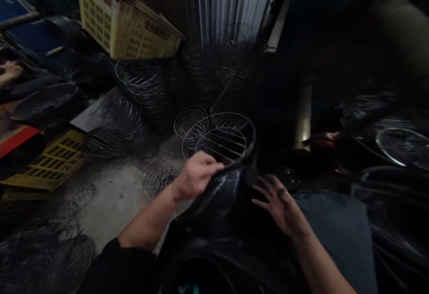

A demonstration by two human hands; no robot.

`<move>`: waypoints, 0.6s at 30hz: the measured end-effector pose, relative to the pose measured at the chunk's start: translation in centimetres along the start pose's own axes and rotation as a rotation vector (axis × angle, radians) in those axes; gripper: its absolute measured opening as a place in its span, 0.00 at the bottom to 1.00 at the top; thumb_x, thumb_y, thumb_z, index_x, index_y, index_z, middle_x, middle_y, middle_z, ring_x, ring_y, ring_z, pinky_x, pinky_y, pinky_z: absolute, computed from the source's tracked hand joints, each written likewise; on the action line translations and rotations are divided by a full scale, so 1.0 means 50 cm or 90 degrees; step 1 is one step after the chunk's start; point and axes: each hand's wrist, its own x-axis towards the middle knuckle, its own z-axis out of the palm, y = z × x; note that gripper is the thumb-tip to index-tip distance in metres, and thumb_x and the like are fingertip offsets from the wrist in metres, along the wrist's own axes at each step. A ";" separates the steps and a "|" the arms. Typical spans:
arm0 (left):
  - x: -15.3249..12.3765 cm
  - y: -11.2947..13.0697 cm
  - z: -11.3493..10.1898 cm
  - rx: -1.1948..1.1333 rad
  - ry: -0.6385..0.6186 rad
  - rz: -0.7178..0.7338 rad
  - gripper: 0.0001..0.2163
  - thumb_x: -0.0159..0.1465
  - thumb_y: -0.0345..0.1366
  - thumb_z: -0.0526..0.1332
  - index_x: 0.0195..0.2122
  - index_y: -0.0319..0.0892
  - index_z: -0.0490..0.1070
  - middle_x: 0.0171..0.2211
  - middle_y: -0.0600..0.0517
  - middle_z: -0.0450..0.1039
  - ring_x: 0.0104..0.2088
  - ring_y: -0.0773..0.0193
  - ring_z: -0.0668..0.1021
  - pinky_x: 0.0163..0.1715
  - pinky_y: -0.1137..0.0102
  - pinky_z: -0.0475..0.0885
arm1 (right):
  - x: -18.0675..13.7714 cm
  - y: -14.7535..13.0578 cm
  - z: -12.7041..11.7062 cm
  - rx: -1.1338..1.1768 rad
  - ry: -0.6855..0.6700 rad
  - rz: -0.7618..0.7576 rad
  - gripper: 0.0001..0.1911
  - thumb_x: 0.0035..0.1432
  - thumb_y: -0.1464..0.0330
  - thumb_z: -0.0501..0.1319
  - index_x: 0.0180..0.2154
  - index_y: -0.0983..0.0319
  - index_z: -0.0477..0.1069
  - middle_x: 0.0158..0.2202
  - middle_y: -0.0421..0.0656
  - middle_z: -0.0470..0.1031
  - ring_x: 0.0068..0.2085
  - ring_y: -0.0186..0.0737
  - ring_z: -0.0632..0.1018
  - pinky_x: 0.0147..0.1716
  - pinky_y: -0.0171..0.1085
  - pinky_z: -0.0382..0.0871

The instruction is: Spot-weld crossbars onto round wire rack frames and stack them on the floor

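Observation:
A round wire grill rack (pixel 229 143) with parallel bars is in front of me, above a dark apron-like covering (pixel 228 200) over my lap. My left hand (pixel 196 175) is closed on the near edge of the rack's ring, thumb and fingers pinched together. To the right, my right hand (pixel 279 202) is apart from the rack, its fingers spread and slightly blurred. Nothing shows in it. Just beyond the rack are smaller wire rings (pixel 191 126) in a pile, partly seen through its bars.
Tall stacks of wire rings (pixel 147 88) stand behind, under a tilted yellow crate (pixel 134 30). More wire pieces (pixel 47 254) lie at lower left, near another yellow crate (pixel 50 160). Dark machinery and a metal post (pixel 304 115) stand at right. Another person's hand (pixel 11 69) shows far left.

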 end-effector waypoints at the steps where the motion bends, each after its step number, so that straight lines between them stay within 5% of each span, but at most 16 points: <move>1: -0.019 0.047 0.006 0.047 -0.073 0.093 0.12 0.61 0.34 0.61 0.45 0.44 0.77 0.36 0.49 0.75 0.36 0.63 0.74 0.39 0.64 0.70 | -0.014 -0.018 0.003 0.037 -0.048 0.000 0.34 0.40 0.50 0.69 0.50 0.52 0.66 0.60 0.47 0.66 0.55 0.56 0.73 0.39 0.51 0.75; 4: -0.060 0.135 0.022 0.094 -0.222 0.230 0.12 0.61 0.30 0.60 0.46 0.43 0.75 0.33 0.51 0.76 0.35 0.63 0.73 0.40 0.63 0.69 | -0.062 -0.062 0.011 0.030 -0.045 0.004 0.31 0.39 0.66 0.70 0.48 0.53 0.65 0.55 0.45 0.69 0.50 0.54 0.76 0.38 0.49 0.77; 5: -0.067 0.146 0.026 0.089 -0.215 0.249 0.13 0.61 0.29 0.60 0.47 0.44 0.74 0.33 0.51 0.76 0.37 0.63 0.73 0.41 0.63 0.70 | -0.078 -0.073 0.012 0.019 -0.015 0.000 0.31 0.38 0.71 0.69 0.47 0.54 0.65 0.52 0.45 0.70 0.47 0.52 0.78 0.36 0.47 0.77; 7: -0.074 0.144 0.038 0.085 -0.080 0.247 0.18 0.58 0.34 0.65 0.51 0.48 0.72 0.40 0.50 0.75 0.46 0.58 0.73 0.48 0.59 0.69 | -0.103 -0.092 0.012 0.028 0.034 -0.014 0.30 0.35 0.76 0.66 0.44 0.56 0.64 0.48 0.43 0.72 0.44 0.51 0.79 0.32 0.44 0.78; 9: -0.064 0.123 0.054 0.031 0.164 0.164 0.28 0.52 0.43 0.70 0.55 0.54 0.68 0.54 0.50 0.68 0.57 0.51 0.67 0.54 0.54 0.66 | -0.120 -0.111 0.008 0.068 0.046 -0.029 0.28 0.34 0.76 0.63 0.42 0.57 0.63 0.45 0.43 0.72 0.42 0.51 0.80 0.31 0.45 0.78; 11: -0.040 0.103 0.074 -0.074 0.323 0.035 0.33 0.52 0.53 0.67 0.60 0.58 0.62 0.62 0.50 0.57 0.61 0.48 0.62 0.54 0.53 0.67 | -0.130 -0.134 0.002 0.096 0.045 -0.049 0.27 0.35 0.76 0.63 0.41 0.58 0.63 0.44 0.42 0.72 0.42 0.52 0.80 0.29 0.45 0.78; 15: 0.041 0.112 0.107 -0.467 0.229 -0.221 0.30 0.61 0.58 0.52 0.63 0.55 0.55 0.61 0.44 0.58 0.54 0.51 0.71 0.44 0.56 0.75 | -0.134 -0.179 -0.009 0.113 0.035 -0.085 0.25 0.38 0.74 0.64 0.42 0.58 0.63 0.42 0.42 0.72 0.41 0.50 0.80 0.27 0.43 0.77; 18: 0.106 0.159 0.110 -0.744 0.165 -0.349 0.31 0.57 0.60 0.54 0.59 0.54 0.58 0.60 0.45 0.59 0.53 0.50 0.72 0.43 0.54 0.76 | -0.138 -0.199 -0.011 0.126 0.004 -0.095 0.20 0.45 0.69 0.66 0.41 0.58 0.62 0.39 0.42 0.74 0.40 0.48 0.80 0.27 0.40 0.77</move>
